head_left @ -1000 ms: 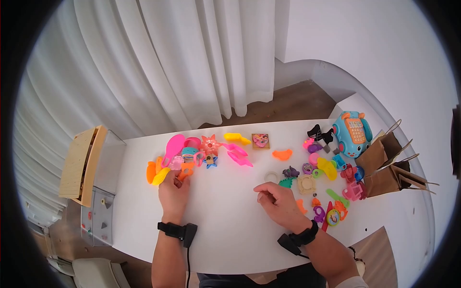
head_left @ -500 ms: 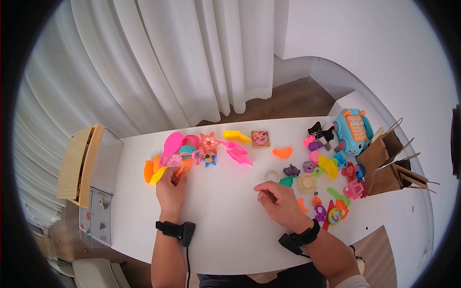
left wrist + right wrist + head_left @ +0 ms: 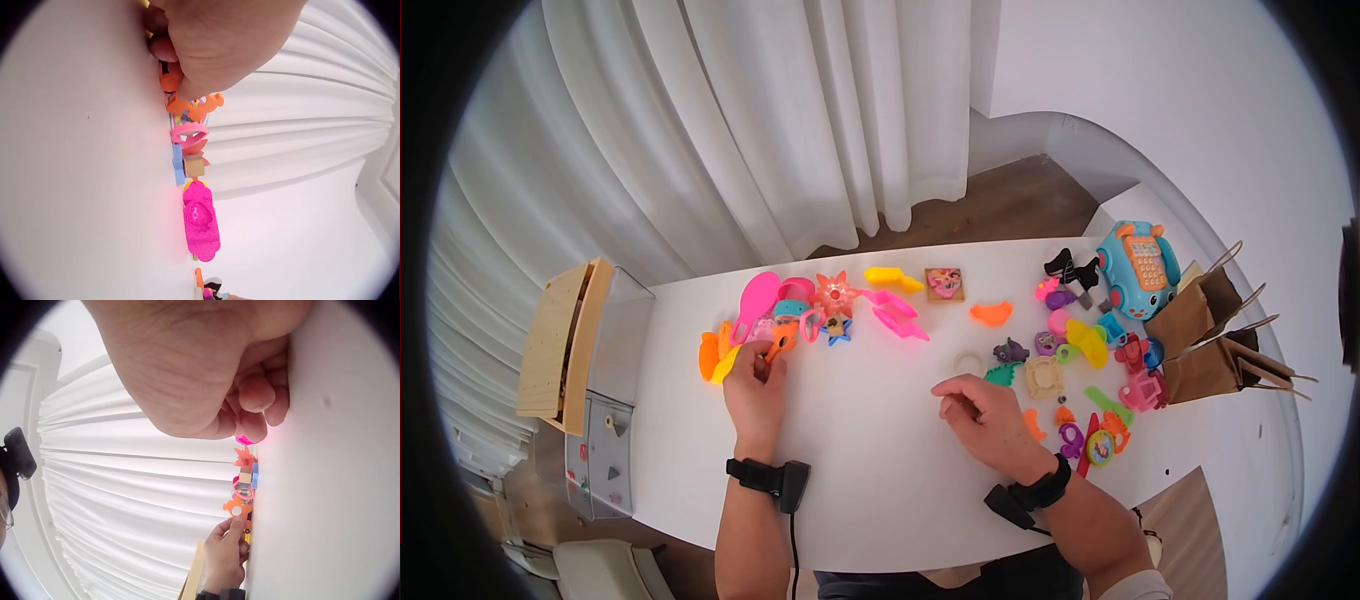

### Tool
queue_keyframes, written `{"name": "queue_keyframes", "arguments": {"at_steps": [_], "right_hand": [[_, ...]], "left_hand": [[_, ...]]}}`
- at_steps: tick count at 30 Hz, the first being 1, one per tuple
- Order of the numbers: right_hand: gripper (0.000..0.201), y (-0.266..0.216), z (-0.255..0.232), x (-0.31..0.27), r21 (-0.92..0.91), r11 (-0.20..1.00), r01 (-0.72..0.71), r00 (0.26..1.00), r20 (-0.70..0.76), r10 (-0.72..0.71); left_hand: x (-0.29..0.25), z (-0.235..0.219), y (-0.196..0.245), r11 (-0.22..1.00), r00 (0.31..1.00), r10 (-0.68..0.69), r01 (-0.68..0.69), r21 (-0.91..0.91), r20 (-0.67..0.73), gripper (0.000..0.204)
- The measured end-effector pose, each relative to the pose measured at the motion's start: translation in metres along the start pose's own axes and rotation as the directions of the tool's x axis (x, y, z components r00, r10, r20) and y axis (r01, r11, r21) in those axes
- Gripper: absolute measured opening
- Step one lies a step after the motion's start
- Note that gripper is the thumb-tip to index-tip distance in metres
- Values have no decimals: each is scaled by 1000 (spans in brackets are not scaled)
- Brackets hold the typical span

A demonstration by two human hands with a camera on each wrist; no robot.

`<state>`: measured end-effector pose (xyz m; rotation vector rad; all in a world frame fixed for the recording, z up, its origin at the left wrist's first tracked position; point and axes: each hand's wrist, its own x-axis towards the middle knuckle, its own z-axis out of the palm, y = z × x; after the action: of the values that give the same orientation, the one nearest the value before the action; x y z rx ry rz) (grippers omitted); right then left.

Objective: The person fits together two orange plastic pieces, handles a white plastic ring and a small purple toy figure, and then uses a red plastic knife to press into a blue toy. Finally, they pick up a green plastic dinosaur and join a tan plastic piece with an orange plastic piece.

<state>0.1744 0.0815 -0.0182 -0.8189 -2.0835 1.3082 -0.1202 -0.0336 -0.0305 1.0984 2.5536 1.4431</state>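
Note:
In the head view my left hand [image 3: 754, 400] is at the left toy cluster, thumb and fingers pinching an orange plastic toy [image 3: 781, 343] with a wavy outline. The right wrist view shows this orange toy [image 3: 236, 509] standing on edge, with a pale round spot in its middle. Right by those fingers are a yellow toy [image 3: 723, 366] and a pink ring-shaped piece [image 3: 811, 325]. My right hand [image 3: 990, 425] rests low over the white table with loosely curled fingers and holds nothing. Nearest to it are a green toy [image 3: 1001, 374] and a beige square frame [image 3: 1044, 378].
Along the back lie a pink paddle [image 3: 760, 297], a red-orange flower [image 3: 836, 294], a magenta mould [image 3: 895, 315] and a small picture block [image 3: 944, 284]. A blue toy telephone [image 3: 1140, 270] and brown paper bags [image 3: 1200, 335] stand at the right. A wooden box [image 3: 565, 345] is at the left.
My left hand has shifted slightly left, and the orange toy in its fingers has turned more upright. The right hand stays in almost the same place.

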Motion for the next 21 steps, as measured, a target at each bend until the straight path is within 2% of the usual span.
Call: {"name": "queue_keyframes", "arguments": {"at_steps": [16,21], "right_hand": [[16,3,1,1,16,1000,-19,1000,12,19],[16,-2,-1,1,9,999,-31,999,12,31]], "left_hand": [[1,4,-2,999,999,-28,28,-42,-20,19],[0,3,-1,999,1000,-17,16,-48,-21,26]]}}
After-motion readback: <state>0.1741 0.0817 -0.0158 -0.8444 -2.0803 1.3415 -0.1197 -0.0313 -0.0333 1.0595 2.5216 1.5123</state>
